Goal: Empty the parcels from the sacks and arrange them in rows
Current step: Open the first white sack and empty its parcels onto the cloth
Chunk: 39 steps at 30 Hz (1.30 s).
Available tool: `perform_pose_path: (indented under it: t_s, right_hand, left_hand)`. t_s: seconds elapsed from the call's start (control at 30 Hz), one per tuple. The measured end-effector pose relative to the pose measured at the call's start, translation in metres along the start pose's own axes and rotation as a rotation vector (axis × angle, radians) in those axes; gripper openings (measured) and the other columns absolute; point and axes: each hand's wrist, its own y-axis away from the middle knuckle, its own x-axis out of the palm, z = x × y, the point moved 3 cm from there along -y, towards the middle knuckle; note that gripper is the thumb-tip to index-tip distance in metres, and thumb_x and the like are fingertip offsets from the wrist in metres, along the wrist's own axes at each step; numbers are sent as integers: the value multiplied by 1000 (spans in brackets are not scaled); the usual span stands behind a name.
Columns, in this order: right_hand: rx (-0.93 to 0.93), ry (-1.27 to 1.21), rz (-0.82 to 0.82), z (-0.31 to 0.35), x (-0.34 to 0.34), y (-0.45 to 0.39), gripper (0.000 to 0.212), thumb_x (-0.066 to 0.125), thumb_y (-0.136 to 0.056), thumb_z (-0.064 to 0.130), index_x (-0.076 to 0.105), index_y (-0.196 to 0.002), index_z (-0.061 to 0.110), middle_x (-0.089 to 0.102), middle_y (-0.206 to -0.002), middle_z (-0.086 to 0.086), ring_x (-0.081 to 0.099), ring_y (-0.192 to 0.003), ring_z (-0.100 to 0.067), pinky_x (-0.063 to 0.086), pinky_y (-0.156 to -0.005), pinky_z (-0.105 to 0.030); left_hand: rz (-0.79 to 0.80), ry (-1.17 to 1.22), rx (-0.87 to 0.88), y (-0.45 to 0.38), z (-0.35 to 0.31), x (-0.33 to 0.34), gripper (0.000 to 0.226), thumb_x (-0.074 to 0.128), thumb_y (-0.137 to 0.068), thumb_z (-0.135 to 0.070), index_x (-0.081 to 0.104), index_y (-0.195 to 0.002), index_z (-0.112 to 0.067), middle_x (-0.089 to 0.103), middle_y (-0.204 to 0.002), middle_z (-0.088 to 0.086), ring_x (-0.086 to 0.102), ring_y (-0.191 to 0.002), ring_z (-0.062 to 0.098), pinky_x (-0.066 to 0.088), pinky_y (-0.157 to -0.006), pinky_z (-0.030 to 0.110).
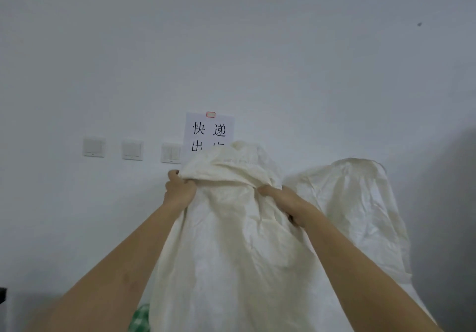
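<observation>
A large cream woven sack [231, 249] hangs lifted in front of me, its bunched end held up near the wall. My left hand [179, 190] grips the sack's bunched fabric at the upper left. My right hand [286, 200] grips the fabric at the upper right. A second cream sack [360, 208] stands behind and to the right, partly hidden by my right arm. A bit of green-patterned parcel [140, 317] peeks out at the sack's lower left edge. Other parcels are hidden.
A white wall [231, 48] is close ahead. It carries three light switches [132, 149] and a paper sign [210, 130] with black characters, partly covered by the sack. A dark object [2, 294] sits at the left edge.
</observation>
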Motion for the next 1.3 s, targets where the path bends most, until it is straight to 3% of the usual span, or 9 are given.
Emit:
perform_pose_path:
  t_s: [0.2,0.33,0.47,0.67,0.73,0.87,1.0,1.17,1.3]
  right_hand:
    - [-15,-61,-14,5,2,17,90,62,-71,70,41,-141,18,55,-133,-4,61,-104,-25,50,-88,-37]
    - [-139,-52,-80,7,6,27,38,51,-94,49,53,-119,21,61,-113,-2,60,-91,-19,50,-82,-34]
    - [-146,196,-242,0,3,31,59,52,-92,45,36,-137,10,54,-131,-9,55,-101,-25,47,-88,-36]
    - [-319,582,-121,-13,1,40,53,46,-100,29,27,-149,37,46,-145,-10,55,-118,-29,46,-95,-35]
    - [-256,593,-72,-23,3,40,55,49,-95,46,31,-146,39,41,-148,-11,53,-120,-29,44,-100,-40]
    - [-24,605,210,-38,11,55,121,61,-52,89,15,-151,37,34,-152,-1,39,-135,-27,32,-112,-46]
    - [47,890,276,-57,26,71,128,82,-67,51,-11,-153,29,31,-154,-4,39,-136,-29,36,-107,-39]
    - [-24,1066,63,-78,40,73,81,73,-79,23,23,-142,17,55,-122,-12,57,-109,-30,45,-76,-32]
    - [-124,1121,-110,-74,42,73,27,54,-92,23,39,-113,12,51,-96,-5,52,-90,-26,36,-68,-30]
  left_hand:
    - [172,-134,301,17,-5,8,78,54,-92,-44,-1,-147,-47,2,-154,5,41,-130,33,34,-108,45]
    - [294,-533,383,31,-3,16,96,70,-80,-49,6,-151,-39,9,-151,12,47,-124,28,38,-99,33]
    - [335,-625,332,31,7,17,64,70,-71,-43,43,-127,-28,46,-120,10,58,-93,26,49,-82,31]
    - [412,-688,337,34,20,3,63,66,-84,-27,43,-142,-24,46,-140,3,50,-124,17,39,-99,28]
    - [420,-705,373,35,25,0,51,61,-87,-23,51,-137,-24,51,-134,4,53,-119,21,41,-93,29]
    - [394,-716,378,36,48,-4,44,51,-91,-19,53,-135,-25,52,-128,12,56,-113,29,43,-89,32]
    - [374,-603,299,41,70,-6,46,48,-87,-33,53,-133,-26,55,-126,12,59,-109,31,46,-93,37]
    - [672,-696,-2,70,88,-1,108,64,-76,-65,-6,-152,-32,4,-157,11,14,-146,27,24,-112,41]
    - [786,-655,-107,88,104,4,134,82,-70,-44,-26,-147,-26,8,-159,7,27,-141,27,34,-106,36]
